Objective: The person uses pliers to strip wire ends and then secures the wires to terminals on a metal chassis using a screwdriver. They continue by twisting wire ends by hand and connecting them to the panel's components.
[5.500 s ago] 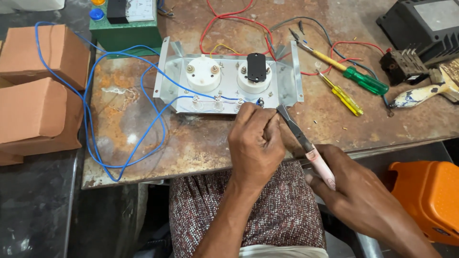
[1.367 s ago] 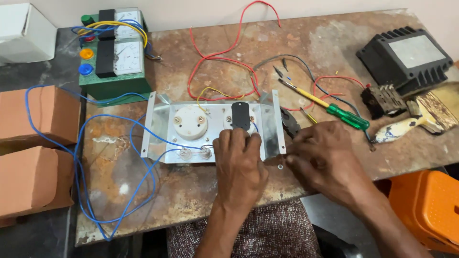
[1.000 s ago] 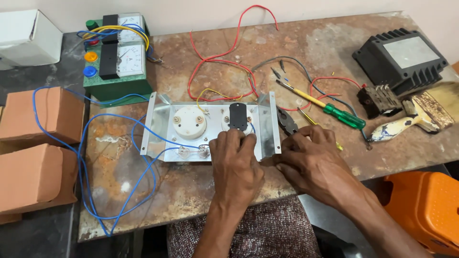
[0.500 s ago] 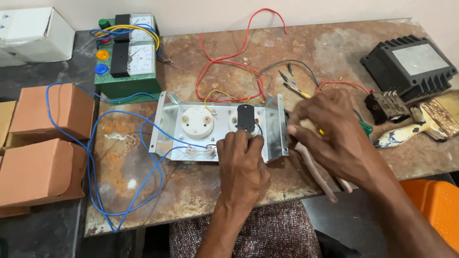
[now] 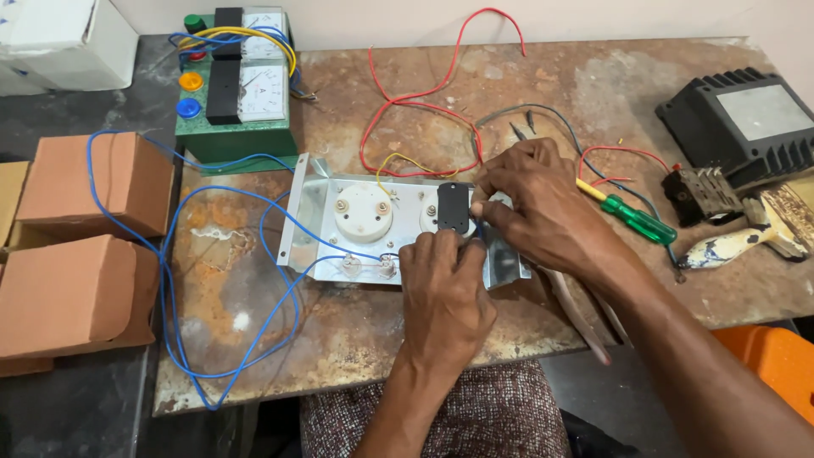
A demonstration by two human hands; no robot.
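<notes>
A bent metal panel [image 5: 312,222] lies on the rusty table, with two round white meter backs [image 5: 363,212] and a black block [image 5: 453,207] on it. My left hand [image 5: 445,293] grips the panel's front edge beside the small terminals, fingers curled. Over the panel's right end, my right hand [image 5: 534,208] pinches a thin dark wire between thumb and forefinger, right next to the black block. A blue wire [image 5: 170,280] loops from the panel across the table's left side. Pliers [image 5: 585,309] lie under my right forearm at the table edge.
A green meter box [image 5: 242,93] stands behind the panel, with red wire [image 5: 407,93] to its right. At right lie a green-handled screwdriver [image 5: 640,222], a black finned unit [image 5: 746,119] and a paintbrush [image 5: 746,237]. Brown cardboard boxes [image 5: 76,288] sit left, an orange stool [image 5: 772,365] lower right.
My right hand has let go of the pliers, which now lie at the table edge, and has moved up to the panel's right end. My left hand stays at the front edge.
</notes>
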